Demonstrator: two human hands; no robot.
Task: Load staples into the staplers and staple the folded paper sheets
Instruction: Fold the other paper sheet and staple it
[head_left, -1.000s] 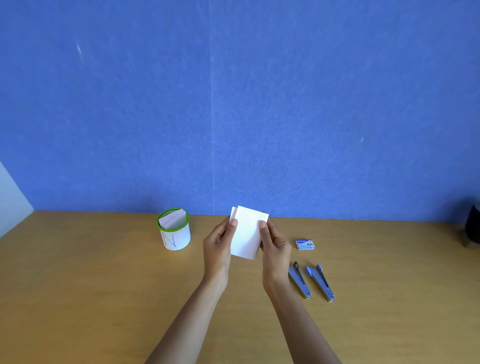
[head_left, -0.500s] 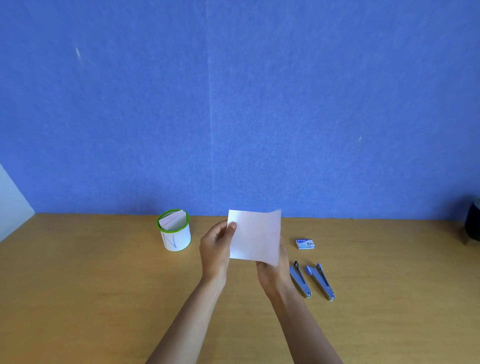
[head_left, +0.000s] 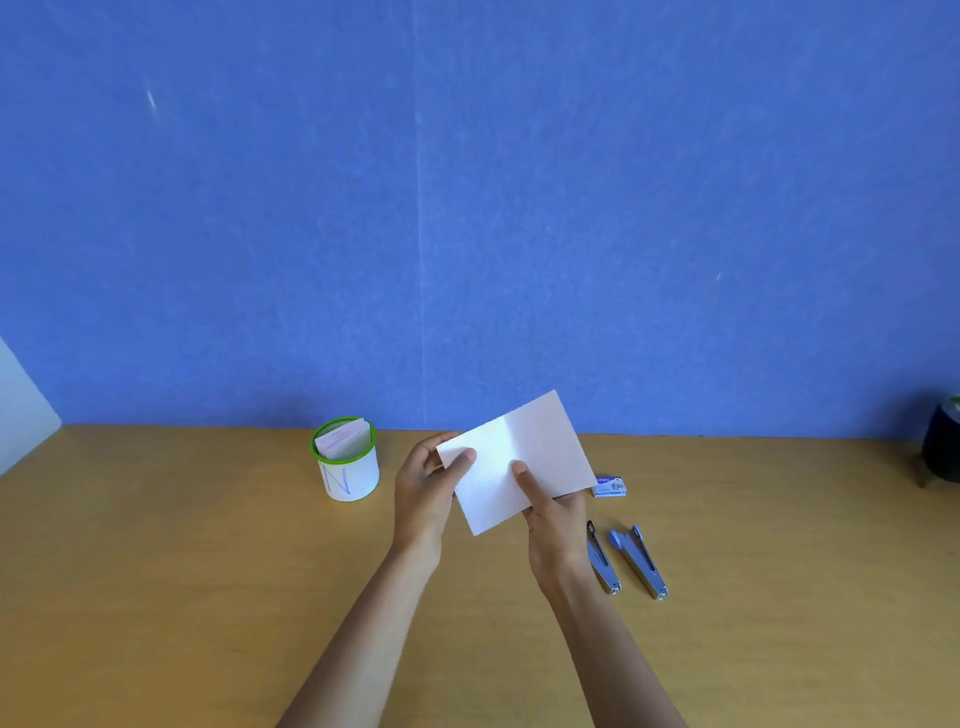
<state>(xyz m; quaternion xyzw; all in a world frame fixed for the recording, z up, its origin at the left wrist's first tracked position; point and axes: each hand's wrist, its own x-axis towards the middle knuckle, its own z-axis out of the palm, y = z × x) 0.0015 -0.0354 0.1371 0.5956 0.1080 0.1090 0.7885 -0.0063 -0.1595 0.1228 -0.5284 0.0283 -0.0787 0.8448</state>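
Paper (head_left: 524, 457), white and creased, is pinched by left hand (head_left: 423, 493) and right hand (head_left: 553, 525). Round green-rimmed cup (head_left: 350, 475) holds folded sheets (head_left: 343, 441).

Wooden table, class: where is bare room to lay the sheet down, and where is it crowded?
Free: the table left of the cup, and right of the outer stapler. Crowded: by the right hand, the inner stapler and staple box.
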